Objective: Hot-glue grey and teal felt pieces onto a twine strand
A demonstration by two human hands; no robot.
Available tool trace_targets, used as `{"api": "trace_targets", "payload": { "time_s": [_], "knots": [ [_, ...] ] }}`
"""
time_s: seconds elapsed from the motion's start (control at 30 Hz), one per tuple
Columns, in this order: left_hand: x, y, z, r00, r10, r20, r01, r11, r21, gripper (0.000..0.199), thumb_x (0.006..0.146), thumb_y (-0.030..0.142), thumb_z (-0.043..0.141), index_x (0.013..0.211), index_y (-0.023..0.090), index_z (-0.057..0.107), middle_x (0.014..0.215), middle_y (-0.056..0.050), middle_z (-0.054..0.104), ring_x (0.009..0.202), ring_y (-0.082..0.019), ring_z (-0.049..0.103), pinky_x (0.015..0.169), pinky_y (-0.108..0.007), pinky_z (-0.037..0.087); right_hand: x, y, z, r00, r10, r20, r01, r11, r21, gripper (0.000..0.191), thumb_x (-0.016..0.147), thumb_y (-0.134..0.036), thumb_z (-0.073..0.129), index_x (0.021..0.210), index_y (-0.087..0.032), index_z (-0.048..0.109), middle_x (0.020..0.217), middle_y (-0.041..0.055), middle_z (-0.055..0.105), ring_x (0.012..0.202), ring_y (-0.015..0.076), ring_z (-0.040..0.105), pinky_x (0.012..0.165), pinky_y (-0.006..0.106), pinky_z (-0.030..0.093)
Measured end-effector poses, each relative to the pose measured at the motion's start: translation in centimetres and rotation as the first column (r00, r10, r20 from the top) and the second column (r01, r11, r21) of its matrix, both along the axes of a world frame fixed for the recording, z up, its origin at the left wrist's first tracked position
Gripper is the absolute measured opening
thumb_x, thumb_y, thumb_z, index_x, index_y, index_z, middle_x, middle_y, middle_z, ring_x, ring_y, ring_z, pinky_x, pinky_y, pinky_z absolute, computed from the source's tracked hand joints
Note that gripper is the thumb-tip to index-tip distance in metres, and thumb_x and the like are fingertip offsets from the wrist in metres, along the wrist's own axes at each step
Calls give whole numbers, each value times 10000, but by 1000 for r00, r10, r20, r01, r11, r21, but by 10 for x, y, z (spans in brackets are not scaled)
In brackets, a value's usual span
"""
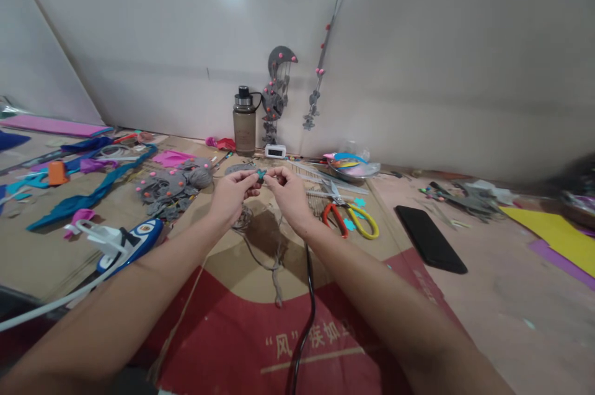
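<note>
Above the cardboard, my left hand [237, 191] and my right hand [287, 193] meet fingertip to fingertip. Between them is a small teal felt piece [261, 175], pinched by the left fingers at one side and the right fingers at the other. Grey yarn [277, 258] trails below my right hand onto the cardboard; whether those fingers also grip it is hidden. Under my left wrist lies a loose bundle of grey yarn [243, 219]. Scissors [349, 215] with red and yellow handles rest right of my right hand, among small turquoise felt cutouts [359, 202].
A black cable [310, 296] crosses the cardboard [223, 333]. At right lies a black phone [430, 239]; at left, a blue-and-white power strip [134, 243] and grey felt pieces with pink dots [170, 187]. A bottle [245, 125] and small clock [276, 151] stand by the wall.
</note>
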State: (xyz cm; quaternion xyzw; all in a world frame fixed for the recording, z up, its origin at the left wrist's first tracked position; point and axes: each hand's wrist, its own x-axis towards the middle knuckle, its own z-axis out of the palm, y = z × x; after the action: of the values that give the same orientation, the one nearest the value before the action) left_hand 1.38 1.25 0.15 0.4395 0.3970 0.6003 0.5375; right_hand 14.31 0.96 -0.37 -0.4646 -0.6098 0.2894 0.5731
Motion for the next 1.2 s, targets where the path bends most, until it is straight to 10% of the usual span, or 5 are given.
{"api": "trace_targets", "payload": {
  "time_s": [0.83, 1.03, 1.2],
  "knots": [
    [0, 1, -7, 980, 14, -200, 2, 997, 80, 196, 623, 309, 727, 702, 144, 657, 590, -1, 582, 520, -88, 499, 494, -209, 407, 7, -1, -3, 947, -132, 291, 88, 983, 159, 164, 803, -309, 559, 861, -205, 671, 905, 42, 624, 847, 176, 537, 780, 304, 392],
    [-3, 4, -11, 947, 3, -321, 27, 996, 88, 186, 663, 322, 704, 737, 152, 687, 573, -7, 582, 485, -85, 461, 457, -213, 334, 9, 5, -7, 967, -78, 243, 58, 994, 89, 148, 764, -297, 547, 758, -186, 643, 786, 13, 613, 726, 141, 505, 699, 263, 382],
    [-1, 0, -4, 979, -173, -111, 171, 985, -31, 207, 599, 227, 707, 777, 121, 692, 622, -23, 599, 549, -89, 507, 489, -200, 349, 13, 14, -13, 998, 41, 46, -37, 996, -80, 159, 721, -316, 539, 731, -170, 602, 634, -34, 541, 563, 100, 407, 564, 232, 319]
  ]
}}
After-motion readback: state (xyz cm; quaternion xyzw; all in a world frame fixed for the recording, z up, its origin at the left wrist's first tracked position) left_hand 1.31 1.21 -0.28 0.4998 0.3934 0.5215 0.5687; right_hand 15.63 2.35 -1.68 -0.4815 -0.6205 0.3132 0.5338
